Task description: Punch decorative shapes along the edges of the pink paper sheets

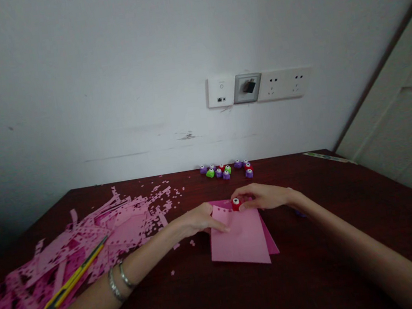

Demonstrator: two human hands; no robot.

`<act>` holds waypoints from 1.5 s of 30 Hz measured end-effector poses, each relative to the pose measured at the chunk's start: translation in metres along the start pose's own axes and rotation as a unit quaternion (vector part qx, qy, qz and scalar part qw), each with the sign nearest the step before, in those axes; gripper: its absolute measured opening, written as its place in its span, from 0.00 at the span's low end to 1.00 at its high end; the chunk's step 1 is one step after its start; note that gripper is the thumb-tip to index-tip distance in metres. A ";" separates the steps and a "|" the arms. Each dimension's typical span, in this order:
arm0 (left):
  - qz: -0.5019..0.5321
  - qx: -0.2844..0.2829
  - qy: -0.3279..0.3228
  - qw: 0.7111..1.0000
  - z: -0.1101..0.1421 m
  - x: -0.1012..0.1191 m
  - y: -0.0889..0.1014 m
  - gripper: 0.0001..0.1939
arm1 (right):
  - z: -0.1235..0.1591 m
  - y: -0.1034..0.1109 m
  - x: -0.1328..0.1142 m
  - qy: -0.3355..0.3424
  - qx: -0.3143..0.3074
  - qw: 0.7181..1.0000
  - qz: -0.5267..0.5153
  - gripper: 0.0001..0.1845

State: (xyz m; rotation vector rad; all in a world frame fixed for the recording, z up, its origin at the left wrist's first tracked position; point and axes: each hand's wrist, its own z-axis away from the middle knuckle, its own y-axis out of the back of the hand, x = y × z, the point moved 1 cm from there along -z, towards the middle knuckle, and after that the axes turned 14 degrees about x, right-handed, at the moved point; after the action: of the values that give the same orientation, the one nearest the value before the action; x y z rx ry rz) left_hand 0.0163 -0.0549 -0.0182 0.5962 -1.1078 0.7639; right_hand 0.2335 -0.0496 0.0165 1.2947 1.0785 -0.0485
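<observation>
Two hands: apart from each other, both engaged at one sheet; clock read with that sheet as centre, 12 toward the wall (134, 82).
Left hand (202, 218): at 10 o'clock, clamped on the sheet's edge, thumb laid on top, remaining fingers mostly hidden.
Right hand (261, 196): at 1 o'clock, thumb and fingers closed about a small punch.
Red punch (236, 204): at 12, on the sheet's far edge, white top with a dark mark.
Pink sheet (239, 239): pale, flat, short row of small holes along the far edge toward 11.
Darker pink sheet (271, 242): underneath, corner showing at 4.
Other punches (219, 172): two clusters at 12, near the wall; purple, green, red.
Paper scraps (97, 231): 9 to 10 o'clock, heaped strips, many perforated, tiny cut-outs scattered beside them.
Yellow cutter (77, 276): near 9, lying across the scraps.
Bracelets (114, 285): two, silvery, left forearm, between 8 and 9.
Printed strip (329, 158): at 2, along the far edge of the dark red table (327, 229).
</observation>
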 end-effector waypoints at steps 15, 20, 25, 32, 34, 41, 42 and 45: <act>-0.052 0.027 -0.027 0.998 0.006 0.019 0.013 0.18 | 0.000 0.001 -0.004 -0.001 0.009 0.997 -0.074 0.18; -0.089 0.153 -0.118 0.977 0.000 0.035 0.028 0.18 | 0.001 0.001 -0.005 -0.001 0.000 0.995 -0.100 0.19; -0.076 0.111 -0.142 0.981 -0.021 0.029 0.015 0.19 | 0.000 -0.002 -0.004 -0.011 0.017 0.996 -0.082 0.19; -0.023 0.081 -0.106 0.991 -0.036 0.029 0.003 0.24 | -0.002 -0.003 -0.007 -0.017 0.015 0.994 -0.111 0.16; -0.012 0.061 -0.102 0.993 -0.035 0.030 0.003 0.24 | -0.002 -0.004 -0.007 -0.024 0.012 0.993 -0.112 0.17; 0.020 0.056 -0.086 0.994 -0.038 0.028 0.009 0.21 | -0.003 -0.007 0.000 -0.079 0.067 0.983 -0.151 0.25; 0.030 0.063 -0.077 0.995 -0.040 0.028 0.011 0.21 | -0.002 -0.008 0.002 -0.103 0.081 0.978 -0.162 0.25; 0.050 0.087 -0.055 0.993 -0.044 0.027 0.015 0.20 | 0.001 -0.011 0.007 -0.191 0.107 0.957 -0.192 0.21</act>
State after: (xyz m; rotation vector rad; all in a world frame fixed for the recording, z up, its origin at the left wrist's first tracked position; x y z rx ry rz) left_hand 0.0362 -0.0060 -0.0073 0.7420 -1.1857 0.9298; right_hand 0.2313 -0.0507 0.0033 1.1847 0.9889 -0.6994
